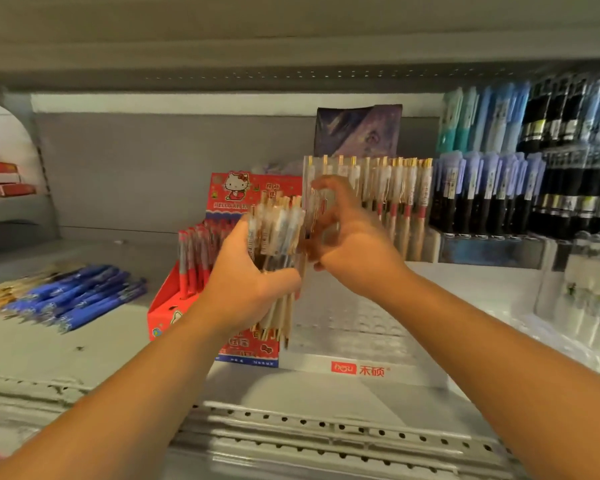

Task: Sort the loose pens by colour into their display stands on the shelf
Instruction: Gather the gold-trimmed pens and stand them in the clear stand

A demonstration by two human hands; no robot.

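Clutching a fistful of cream-barrelled, clear-capped pens [276, 237], the left hand [246, 282] holds them upright. The right hand [347, 237] curls against the bundle at three o'clock, but blur hides whether it pinches one. The clear plastic tiered stand [354, 365] has its back row filled at two o'clock, with the front rows bare. Loose blue pens [84, 296] lie unsorted at nine o'clock on the grey metal shelf [84, 348], so much remains.
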